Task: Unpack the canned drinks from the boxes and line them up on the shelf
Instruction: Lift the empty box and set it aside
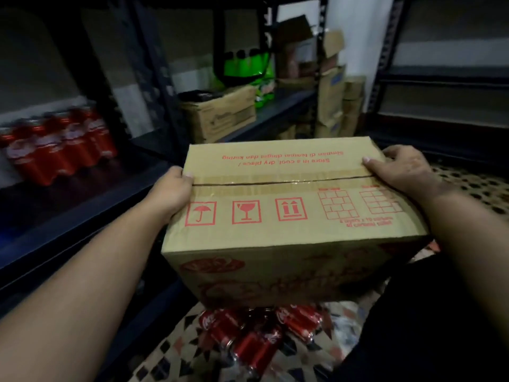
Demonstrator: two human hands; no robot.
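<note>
A loose heap of red drink cans (249, 337) lies on the patterned tile floor (176, 351) at the near edge of the view, some still in clear wrap, directly below the box. Above them a brown cardboard box with red printing and a taped top seam (289, 216) is held off the floor between both hands; its flaps are closed, so its contents cannot be seen. Red handling symbols and a line of upside-down text mark its top.

The left hand (170, 194) grips the box's left end, thumb hooked over the top edge beside the seam, the other fingers hidden down the side. The right hand (399, 166) grips the far right corner, its fingers (370, 162) curled over the top edge and pressing on the cardboard.

On the left, a dark metal shelf (91, 202) carries a shrink-wrapped pack of red cans (60, 144) standing upright near its front edge. Further back, on another shelf board, sits an open brown carton (220, 117) with a green plastic-wrapped pack of bottles (245, 67) behind it. Stacked brown cartons (336, 103) stand in the far corner, and more dark shelving (446, 78) runs along the right.
</note>
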